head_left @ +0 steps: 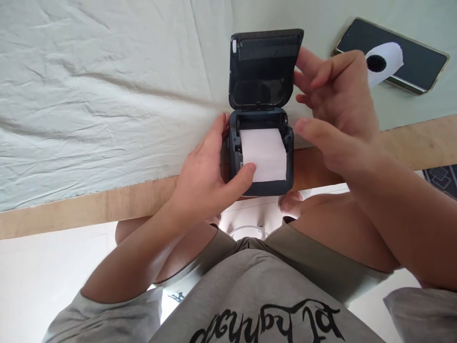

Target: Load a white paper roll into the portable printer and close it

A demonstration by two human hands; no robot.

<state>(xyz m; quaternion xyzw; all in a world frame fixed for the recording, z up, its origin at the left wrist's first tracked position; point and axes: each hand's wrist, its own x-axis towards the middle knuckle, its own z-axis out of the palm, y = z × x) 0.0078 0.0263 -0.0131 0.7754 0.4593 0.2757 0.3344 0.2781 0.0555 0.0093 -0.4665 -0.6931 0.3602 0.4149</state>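
Observation:
A small dark portable printer (262, 189) sits near the bed's edge with its lid (266, 69) raised. White paper (266, 155) lies in its open compartment, with a ragged right edge. My left hand (203, 174) grips the printer's left side, the thumb resting on the paper and the other fingers partly hidden behind the body. Fingers of my right hand (339, 100) touch the right edge of the lid. The right thumb is held apart, close to the printer's upper right corner.
A phone (421, 62) in a case lies at the upper right. Over it rests a white piece (391, 55) with a black round spot. Pale wrinkled cloth (107, 95) covers the surface, bordered by a wooden edge (143, 197). My bent legs are below.

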